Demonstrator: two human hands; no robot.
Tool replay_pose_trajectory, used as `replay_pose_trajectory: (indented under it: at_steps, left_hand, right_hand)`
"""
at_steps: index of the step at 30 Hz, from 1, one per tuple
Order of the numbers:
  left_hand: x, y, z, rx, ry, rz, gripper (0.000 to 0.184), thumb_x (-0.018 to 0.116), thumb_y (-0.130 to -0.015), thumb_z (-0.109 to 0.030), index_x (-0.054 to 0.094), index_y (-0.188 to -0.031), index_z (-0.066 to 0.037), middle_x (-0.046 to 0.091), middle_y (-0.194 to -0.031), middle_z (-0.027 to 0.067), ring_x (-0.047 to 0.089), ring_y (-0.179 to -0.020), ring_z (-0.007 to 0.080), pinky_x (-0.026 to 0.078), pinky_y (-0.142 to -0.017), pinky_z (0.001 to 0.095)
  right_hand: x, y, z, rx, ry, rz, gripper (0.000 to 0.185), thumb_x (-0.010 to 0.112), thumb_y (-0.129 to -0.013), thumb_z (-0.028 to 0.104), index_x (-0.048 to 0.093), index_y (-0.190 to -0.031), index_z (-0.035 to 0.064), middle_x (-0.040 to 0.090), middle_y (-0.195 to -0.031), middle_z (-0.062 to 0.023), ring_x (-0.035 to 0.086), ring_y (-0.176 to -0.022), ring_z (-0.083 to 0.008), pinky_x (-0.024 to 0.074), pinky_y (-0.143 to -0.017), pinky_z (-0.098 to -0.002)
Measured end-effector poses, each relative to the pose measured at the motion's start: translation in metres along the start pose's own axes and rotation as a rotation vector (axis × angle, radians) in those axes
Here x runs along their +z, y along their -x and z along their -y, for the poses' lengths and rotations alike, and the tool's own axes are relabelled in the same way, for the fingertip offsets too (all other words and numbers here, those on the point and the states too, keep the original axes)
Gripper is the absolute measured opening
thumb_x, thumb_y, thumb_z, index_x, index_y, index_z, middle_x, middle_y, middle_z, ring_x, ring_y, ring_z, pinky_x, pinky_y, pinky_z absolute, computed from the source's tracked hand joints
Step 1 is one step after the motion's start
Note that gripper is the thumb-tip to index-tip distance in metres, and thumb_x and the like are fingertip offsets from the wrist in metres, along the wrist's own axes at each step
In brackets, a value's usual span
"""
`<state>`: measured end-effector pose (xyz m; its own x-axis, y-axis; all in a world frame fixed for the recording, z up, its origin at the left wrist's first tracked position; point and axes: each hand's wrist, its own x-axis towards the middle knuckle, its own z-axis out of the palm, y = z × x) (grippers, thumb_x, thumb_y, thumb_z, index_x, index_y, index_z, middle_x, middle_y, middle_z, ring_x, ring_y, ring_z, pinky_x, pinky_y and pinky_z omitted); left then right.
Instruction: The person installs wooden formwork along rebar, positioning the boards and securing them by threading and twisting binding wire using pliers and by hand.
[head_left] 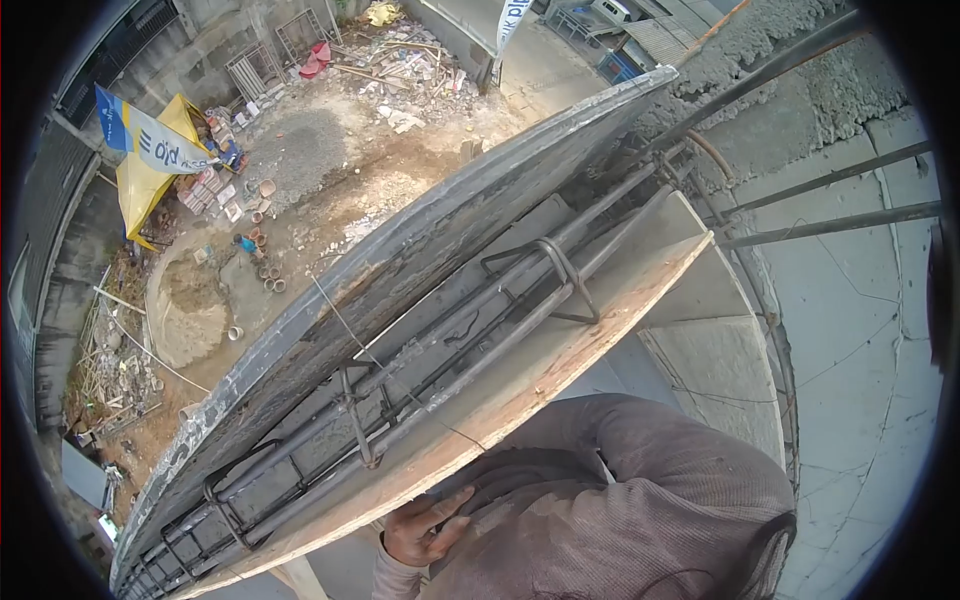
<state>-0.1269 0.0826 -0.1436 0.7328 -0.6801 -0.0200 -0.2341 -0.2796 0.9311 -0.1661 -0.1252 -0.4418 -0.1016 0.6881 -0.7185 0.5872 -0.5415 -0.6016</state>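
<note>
My left hand (pixel 425 528) is low in the view, just below the edge of a plywood formwork board (pixel 560 375). Its visible fingers are parted and slightly bent, close to my grey-brown shirt, and nothing shows in them. My other sleeve (pixel 650 435) bends toward the underside of the board, and the right hand is hidden there. Beyond the board, a long steel rebar cage (pixel 440 365) with square stirrups lies in the trough. A thin tie wire (pixel 340 312) crosses the trough from the concrete wall (pixel 400 235) to the board.
Rebar rods (pixel 830 225) stick out at the right over a grey block wall (pixel 830 300). Rough mortar (pixel 830 90) lies along its top. Far below are a sand pile (pixel 190 310), rubble (pixel 410 75), a yellow tarp (pixel 140 195), a banner (pixel 160 140) and a person in blue (pixel 244 243).
</note>
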Motion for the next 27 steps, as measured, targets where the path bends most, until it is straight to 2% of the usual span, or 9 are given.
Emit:
replay_pose_trajectory:
  at_steps: [2, 12, 15, 18, 20, 21, 23, 25, 27]
  left_hand:
    - [0.011, 0.004, 0.008, -0.032, 0.138, -0.150, 0.039, 0.081, -0.082, -0.014, 0.077, -0.118, -0.002, 0.043, -0.051, 0.0024, 0.038, -0.043, 0.0121, 0.034, -0.046, 0.0299]
    - [0.011, -0.015, -0.009, -0.191, 0.192, -0.003, 0.037, 0.076, -0.085, -0.012, 0.075, -0.119, 0.000, 0.035, -0.052, -0.0043, 0.031, -0.047, 0.0070, 0.032, -0.048, 0.0265]
    - [0.008, -0.034, -0.034, -0.180, 0.267, 0.026, 0.038, 0.075, -0.085, -0.011, 0.074, -0.120, 0.003, 0.034, -0.053, -0.0059, 0.030, -0.048, 0.0069, 0.029, -0.048, 0.0261]
    - [0.005, -0.051, -0.057, -0.003, 0.470, -0.051, 0.033, 0.073, -0.086, -0.010, 0.072, -0.113, 0.008, 0.038, -0.053, -0.0062, 0.033, -0.047, 0.0073, 0.028, -0.048, 0.0265]
    - [-0.002, -0.056, -0.069, 0.094, 0.654, 0.063, 0.022, 0.069, -0.088, -0.004, 0.069, -0.105, 0.011, 0.035, -0.052, -0.0056, 0.034, -0.048, 0.0096, 0.038, -0.052, 0.0312]
    - [-0.003, -0.061, -0.075, 0.168, 0.759, 0.079, 0.019, 0.069, -0.087, -0.002, 0.069, -0.103, 0.008, 0.041, -0.056, -0.0040, 0.039, -0.051, 0.0102, 0.039, -0.053, 0.0323]
    - [-0.009, -0.073, -0.099, 0.231, 0.854, 0.140, 0.017, 0.071, -0.088, -0.004, 0.068, -0.099, 0.009, 0.048, -0.058, -0.0001, 0.043, -0.051, 0.0117, 0.039, -0.053, 0.0335]
    - [-0.014, -0.083, -0.125, 0.333, 1.020, 0.244, 0.017, 0.074, -0.087, -0.004, 0.066, -0.095, 0.009, 0.056, -0.065, 0.0063, 0.048, -0.056, 0.0151, 0.038, -0.053, 0.0335]
    - [-0.024, -0.089, -0.144, 0.307, 0.931, 0.230, 0.018, 0.073, -0.087, -0.004, 0.066, -0.097, 0.009, 0.055, -0.065, 0.0057, 0.048, -0.056, 0.0144, 0.038, -0.053, 0.0329]
  right_hand:
    - [-0.015, 0.023, 0.006, -0.020, -0.021, 0.014, 0.037, 0.072, -0.085, 0.026, 0.075, -0.122, 0.0192, 0.072, -0.126, -0.0118, 0.068, -0.118, -0.0307, 0.0564, -0.090, -0.0514]
    - [-0.057, 0.033, 0.022, 0.195, 0.112, 0.089, 0.040, 0.074, -0.084, 0.025, 0.075, -0.124, 0.0205, 0.071, -0.127, -0.0090, 0.064, -0.121, -0.0332, 0.0519, -0.098, -0.0486]
    - [-0.068, 0.034, 0.027, 0.256, 0.156, 0.093, 0.040, 0.074, -0.084, 0.025, 0.074, -0.124, 0.0209, 0.071, -0.128, -0.0081, 0.063, -0.122, -0.0339, 0.0506, -0.100, -0.0477]
    - [-0.075, 0.040, 0.021, 0.305, 0.206, 0.083, 0.041, 0.075, -0.084, 0.025, 0.074, -0.124, 0.0211, 0.071, -0.128, -0.0076, 0.063, -0.123, -0.0344, 0.0497, -0.102, -0.0472]
    - [-0.050, 0.052, 0.001, 0.270, 0.081, -0.325, 0.037, 0.072, -0.085, 0.026, 0.075, -0.120, 0.0143, 0.072, -0.125, -0.0097, 0.061, -0.127, -0.0259, 0.0486, -0.098, -0.0619]
    - [-0.045, 0.070, 0.003, 0.272, 0.090, -0.334, 0.037, 0.072, -0.085, 0.026, 0.075, -0.120, 0.0143, 0.072, -0.125, -0.0097, 0.061, -0.127, -0.0259, 0.0486, -0.098, -0.0619]
    - [-0.049, 0.137, 0.027, 0.321, -0.035, -0.792, 0.036, 0.071, -0.087, 0.025, 0.074, -0.118, 0.0076, 0.073, -0.120, -0.0140, 0.066, -0.116, -0.0317, 0.0498, -0.098, -0.0561]
    - [-0.074, 0.229, 0.059, 0.271, -0.602, -0.717, 0.035, 0.068, -0.092, 0.026, 0.071, -0.120, 0.0042, 0.070, -0.125, -0.0179, 0.064, -0.118, -0.0396, 0.0491, -0.101, -0.0491]
    - [-0.094, 0.355, 0.110, -0.053, -0.766, -1.064, 0.027, 0.067, -0.095, 0.018, 0.072, -0.115, 0.0003, 0.076, -0.096, -0.0196, 0.073, -0.090, -0.0368, 0.0563, -0.085, -0.0388]
